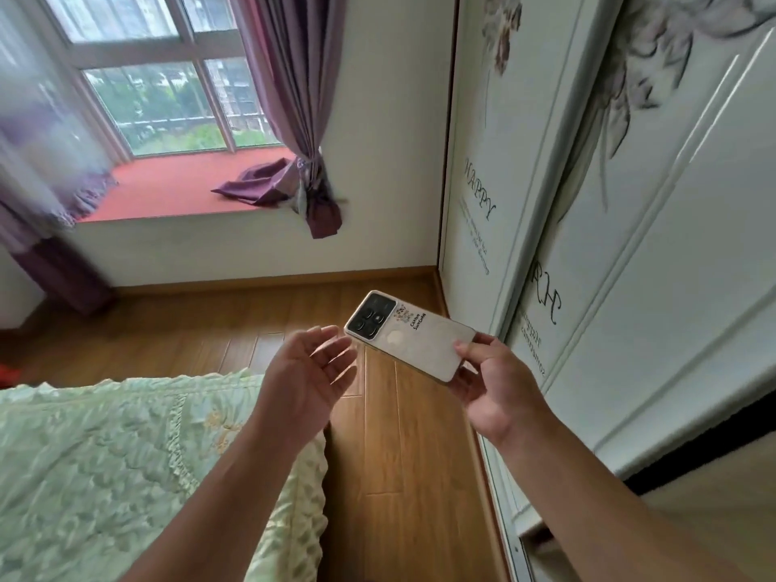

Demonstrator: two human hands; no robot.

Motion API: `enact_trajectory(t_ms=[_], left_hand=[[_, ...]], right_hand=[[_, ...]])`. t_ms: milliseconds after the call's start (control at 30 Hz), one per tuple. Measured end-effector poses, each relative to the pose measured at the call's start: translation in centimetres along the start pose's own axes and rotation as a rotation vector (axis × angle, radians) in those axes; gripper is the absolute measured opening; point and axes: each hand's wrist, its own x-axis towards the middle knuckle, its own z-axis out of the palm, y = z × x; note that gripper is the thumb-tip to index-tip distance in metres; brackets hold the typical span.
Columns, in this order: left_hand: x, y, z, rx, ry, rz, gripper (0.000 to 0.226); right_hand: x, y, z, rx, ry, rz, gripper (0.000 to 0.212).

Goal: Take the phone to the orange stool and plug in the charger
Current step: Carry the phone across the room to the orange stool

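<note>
Head view: right hand [491, 384] fingers pinch phone [413, 336]; left hand [310, 371] fingers spread wide.

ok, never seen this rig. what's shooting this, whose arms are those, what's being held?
There is no robot here: a person wears one wide-angle camera on the head, looking forward and down, so the arms are their own. The right hand pinches a phone by its lower end, back side up, camera block away from the body. The left hand is open, palm up, beside the phone and not touching it. Below is a wooden floor, with a green-quilted bed at left and white wardrobe doors at right. No orange stool or charger is clearly in view.
</note>
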Motion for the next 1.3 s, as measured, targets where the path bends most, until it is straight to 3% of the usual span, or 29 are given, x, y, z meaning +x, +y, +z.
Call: enact_trajectory(t_ms=[200, 367, 800, 933, 1300], left_hand=[[9.5, 2.8, -1.3, -0.086, 0.102, 0.134, 0.021], [19.5, 6.1, -4.0, -0.134, 0.104, 0.125, 0.026], [41.7, 22.5, -8.7, -0.16, 0.098, 0.135, 0.029], [45.6, 26.4, -10.4, -0.166, 0.097, 0.182, 0.028], [56.7, 34.5, -16.9, -0.238, 0.292, 0.291, 0.028]], right_hand=[[10.0, -1.0, 4.1, -0.055, 0.031, 0.039, 0.028], [19.7, -0.8, 9.6, -0.097, 0.02, 0.079, 0.031], [40.6, -3.1, 29.3, -0.163, -0.039, 0.072, 0.021], [45.7, -3.5, 34.4, -0.157, -0.109, 0.095, 0.02], [61.1, -1.9, 47.1, -0.204, -0.317, 0.237, 0.023]])
